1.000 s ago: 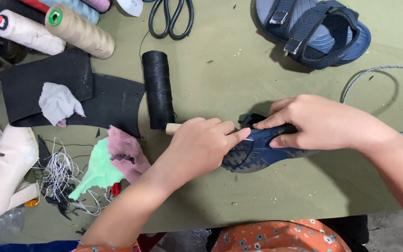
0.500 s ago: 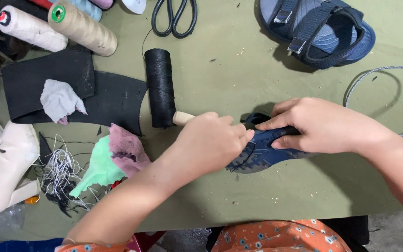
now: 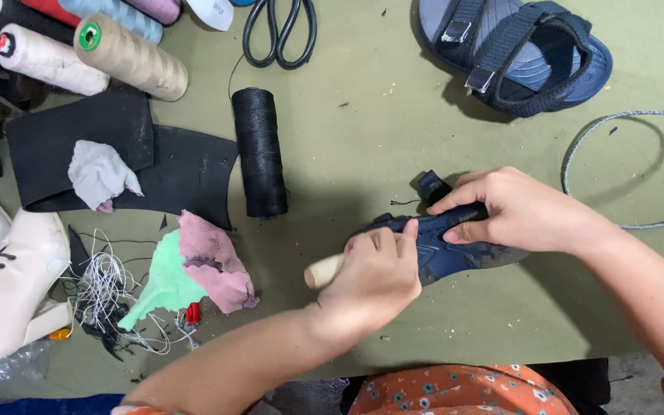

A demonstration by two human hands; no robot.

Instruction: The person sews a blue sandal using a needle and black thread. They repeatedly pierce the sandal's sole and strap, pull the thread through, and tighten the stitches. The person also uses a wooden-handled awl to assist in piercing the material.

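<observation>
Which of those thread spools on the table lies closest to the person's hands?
The black spool, lying alone mid-table just above the left hand. The cream, tan, blue and other spools are bunched at the far top-left corner.

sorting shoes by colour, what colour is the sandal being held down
Dark navy blue sandal, pinned under the right hand; seen best in the head view.

The light is even and soft, quite bright, coming from above. Shadows under the hands [image 3: 455, 246] and beside the sandal [image 3: 516, 54] on the bench [image 3: 363, 138] are soft. The picture is sharp, without glare.
</observation>
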